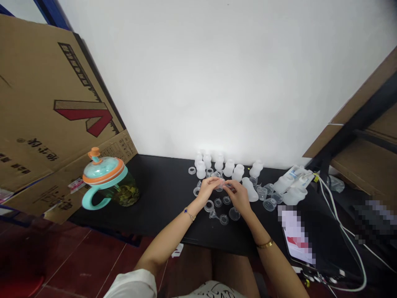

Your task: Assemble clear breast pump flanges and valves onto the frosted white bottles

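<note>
My left hand [206, 190] and my right hand [238, 196] meet above the middle of a black table [155, 203]. Their fingertips pinch a small clear plastic part [221, 186], though the fingers hide much of it. Just beyond them stand several frosted plastic bottles [228, 168]. Several clear plastic rings [209, 205] and small clear funnel-shaped parts [223, 219] lie around and below my hands. A frosted bottle lying on its side [249, 189] is close to my right hand.
A teal-and-orange lidded mug [105, 178] stands at the table's left, before leaning cardboard [52, 103]. Clear cups [269, 204] and white packaged items [297, 176] lie right. A blurred paper [296, 236], a black bag [328, 240] and white cables [341, 223] sit further right. A white wall [217, 82] backs the table.
</note>
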`<state>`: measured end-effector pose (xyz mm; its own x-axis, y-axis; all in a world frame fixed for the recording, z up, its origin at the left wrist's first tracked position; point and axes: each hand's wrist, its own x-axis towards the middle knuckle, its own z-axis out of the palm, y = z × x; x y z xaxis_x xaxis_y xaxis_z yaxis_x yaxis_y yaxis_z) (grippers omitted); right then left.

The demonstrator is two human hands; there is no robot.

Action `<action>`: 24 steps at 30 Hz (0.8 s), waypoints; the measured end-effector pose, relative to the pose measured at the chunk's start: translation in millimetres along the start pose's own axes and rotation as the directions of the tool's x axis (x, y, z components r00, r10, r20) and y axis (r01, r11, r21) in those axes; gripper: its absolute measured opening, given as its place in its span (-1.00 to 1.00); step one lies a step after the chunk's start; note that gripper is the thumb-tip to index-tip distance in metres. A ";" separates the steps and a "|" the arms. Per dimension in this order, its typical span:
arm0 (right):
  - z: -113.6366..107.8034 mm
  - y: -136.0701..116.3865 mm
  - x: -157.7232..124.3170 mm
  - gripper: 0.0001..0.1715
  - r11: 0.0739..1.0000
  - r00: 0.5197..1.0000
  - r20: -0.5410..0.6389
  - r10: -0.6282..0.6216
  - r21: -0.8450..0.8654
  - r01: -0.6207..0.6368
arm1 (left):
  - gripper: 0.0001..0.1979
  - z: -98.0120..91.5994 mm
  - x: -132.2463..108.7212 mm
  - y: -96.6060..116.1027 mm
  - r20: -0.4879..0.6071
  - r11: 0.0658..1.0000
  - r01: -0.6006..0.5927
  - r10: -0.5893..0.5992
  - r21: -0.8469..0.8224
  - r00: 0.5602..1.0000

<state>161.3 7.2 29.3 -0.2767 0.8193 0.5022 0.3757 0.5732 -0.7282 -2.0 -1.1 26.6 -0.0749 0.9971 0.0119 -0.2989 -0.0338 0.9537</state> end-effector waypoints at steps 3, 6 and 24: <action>-0.1 -0.8 0.2 -0.75 1.000 1.000 -0.013 0.025 0.001 -0.025 | -0.61 0.7 -0.8 1.6 -0.001 1.000 0.001 -0.001 0.025 1.000; 0.7 1.9 -0.1 -0.74 0.998 0.997 -0.040 0.061 0.011 -0.061 | -0.58 0.2 -0.7 0.8 0.026 0.999 0.004 -0.005 0.033 1.000; -0.6 -0.4 0.8 -0.57 0.988 0.987 -0.080 0.138 0.075 -0.132 | -0.56 -0.2 -1.1 -0.2 0.090 0.999 0.039 -0.038 -0.006 0.995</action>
<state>161.4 7.6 30.3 -0.1511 0.8888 0.4328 0.3411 0.4578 -0.8210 -2.1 -2.2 26.3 0.0227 0.9997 0.0024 -0.3074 0.0047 0.9516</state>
